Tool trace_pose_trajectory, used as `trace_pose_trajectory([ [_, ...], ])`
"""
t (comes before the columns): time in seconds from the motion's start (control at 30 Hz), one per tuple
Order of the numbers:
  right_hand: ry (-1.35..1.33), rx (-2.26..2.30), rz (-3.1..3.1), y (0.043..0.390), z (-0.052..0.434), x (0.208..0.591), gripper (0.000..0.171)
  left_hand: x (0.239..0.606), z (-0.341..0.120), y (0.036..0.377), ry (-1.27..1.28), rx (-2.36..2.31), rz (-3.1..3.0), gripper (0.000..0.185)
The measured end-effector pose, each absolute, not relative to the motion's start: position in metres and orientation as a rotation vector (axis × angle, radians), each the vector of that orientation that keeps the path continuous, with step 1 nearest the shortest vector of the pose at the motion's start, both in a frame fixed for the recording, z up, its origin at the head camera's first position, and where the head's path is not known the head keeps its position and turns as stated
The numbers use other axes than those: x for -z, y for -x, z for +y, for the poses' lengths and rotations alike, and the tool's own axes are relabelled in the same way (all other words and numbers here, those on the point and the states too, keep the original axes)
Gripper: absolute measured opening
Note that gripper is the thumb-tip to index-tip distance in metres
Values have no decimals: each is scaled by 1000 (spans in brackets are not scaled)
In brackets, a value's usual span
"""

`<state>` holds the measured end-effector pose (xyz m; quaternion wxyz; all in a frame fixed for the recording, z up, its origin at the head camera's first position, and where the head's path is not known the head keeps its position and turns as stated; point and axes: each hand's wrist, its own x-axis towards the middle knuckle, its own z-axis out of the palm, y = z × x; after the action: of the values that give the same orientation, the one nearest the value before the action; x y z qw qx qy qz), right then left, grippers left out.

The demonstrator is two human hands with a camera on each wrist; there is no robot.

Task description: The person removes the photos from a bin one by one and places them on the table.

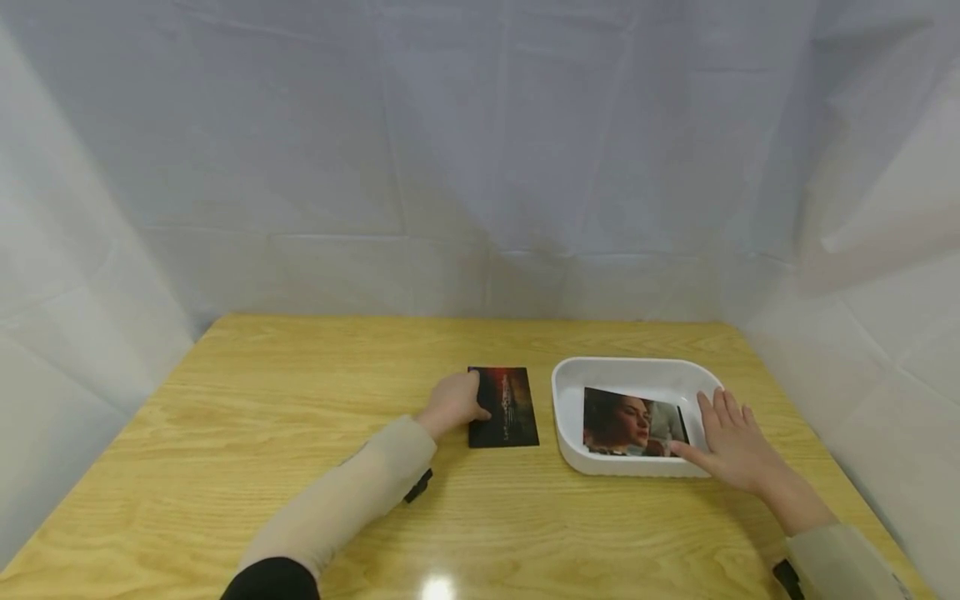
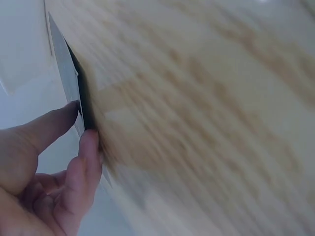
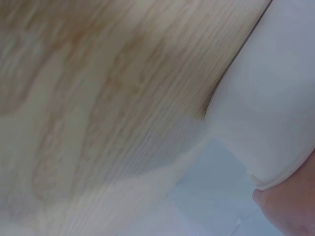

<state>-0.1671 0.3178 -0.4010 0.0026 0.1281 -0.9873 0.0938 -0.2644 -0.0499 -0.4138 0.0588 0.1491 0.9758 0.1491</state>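
A dark card (image 1: 504, 407) lies on the wooden table (image 1: 300, 400), left of a white tray (image 1: 630, 364). My left hand (image 1: 472, 402) pinches the card's left edge; in the left wrist view the thumb and a finger (image 2: 87, 147) close on the thin dark edge of the card (image 2: 78, 93), which looks slightly lifted. A portrait photo (image 1: 630, 421) lies tilted inside the tray. My right hand (image 1: 701, 427) rests flat over the tray's right rim with straight fingers, its thumb touching the photo's lower right corner. The right wrist view shows only the tray's outer wall (image 3: 270, 98) and a bit of hand.
White cloth (image 1: 480, 167) hangs behind and on both sides of the table. Bare wood runs along the table's left part and front edge. A glare spot (image 1: 437, 586) shines near the front edge.
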Motion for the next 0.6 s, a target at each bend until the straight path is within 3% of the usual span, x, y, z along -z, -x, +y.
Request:
trace_pose_trajectory([
  [0.33,-395,-328,-3122,168,319,403,91,407,-49,269,-427,-232,2944,37],
  [0.6,-395,-311,-3108,167,318,404,91,405,-48,275,-420,-289,2919,43],
])
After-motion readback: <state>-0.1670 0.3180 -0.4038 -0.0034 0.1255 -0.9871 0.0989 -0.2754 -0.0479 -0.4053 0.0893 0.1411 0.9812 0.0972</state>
